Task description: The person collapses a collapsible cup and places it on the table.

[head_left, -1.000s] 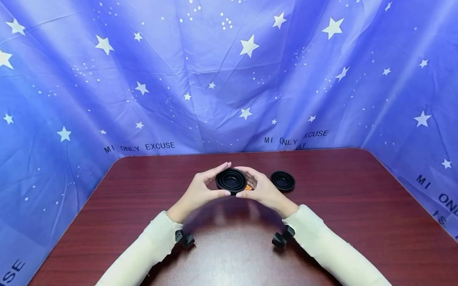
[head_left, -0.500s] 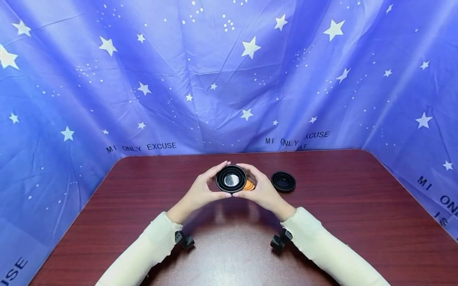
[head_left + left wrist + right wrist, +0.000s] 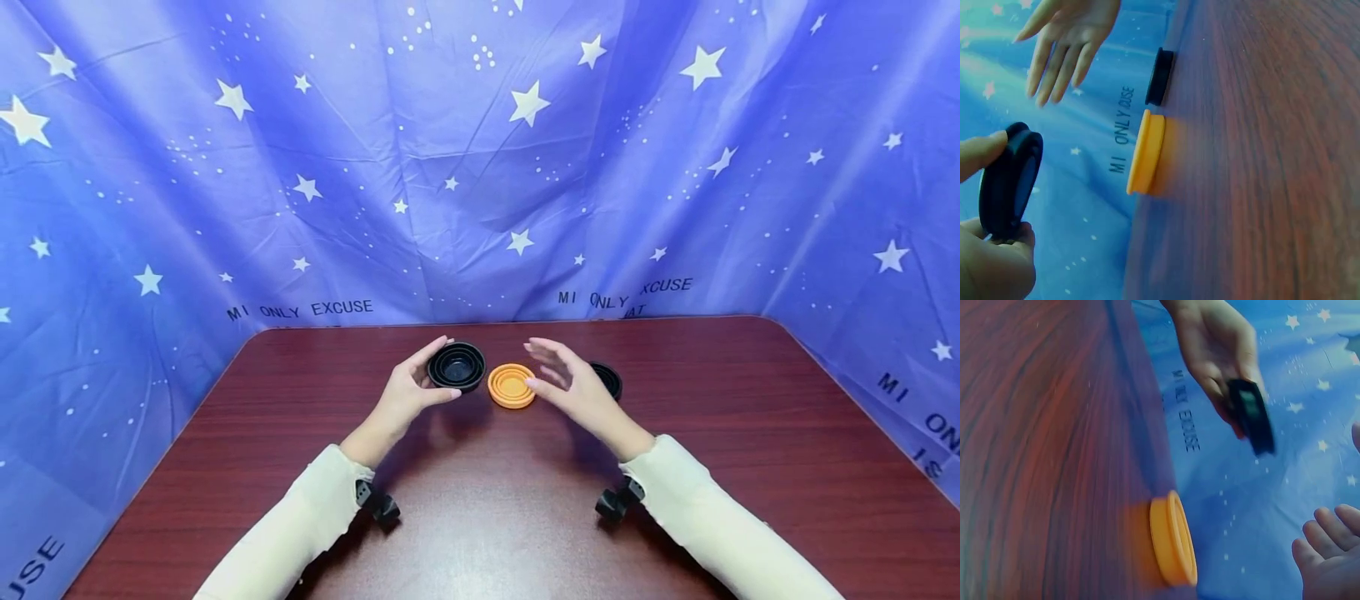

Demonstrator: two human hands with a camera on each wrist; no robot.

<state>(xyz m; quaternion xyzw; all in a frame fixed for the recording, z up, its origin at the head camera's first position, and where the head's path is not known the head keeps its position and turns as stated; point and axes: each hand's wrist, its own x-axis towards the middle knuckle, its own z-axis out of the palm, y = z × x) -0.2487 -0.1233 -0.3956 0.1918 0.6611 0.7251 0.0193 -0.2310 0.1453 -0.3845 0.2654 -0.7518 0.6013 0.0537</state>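
My left hand (image 3: 408, 385) holds a round black collapsible cup (image 3: 457, 367) above the table, thumb on the near side and fingers on the far side. The cup is folded flat, with concentric rings inside; the left wrist view shows its dark side between thumb and fingers. Just right of it, an orange folded cup (image 3: 512, 387) of the same ringed form lies on the table. My right hand (image 3: 576, 387) is off the black cup, fingers spread, beside the orange cup and overlapping its edge in the head view. Behind this hand, another black folded cup (image 3: 609, 380) is partly hidden.
A dark red wooden table (image 3: 480, 500) spreads under both arms. Its far edge meets a blue curtain (image 3: 450, 167) with white stars, which also hangs at both sides. Small black wrist devices (image 3: 386, 510) sit under the pale sleeves.
Both hands gripped the black cup together before. The right hand has let go and moved right; the left hand has carried the cup left, uncovering the orange cup.
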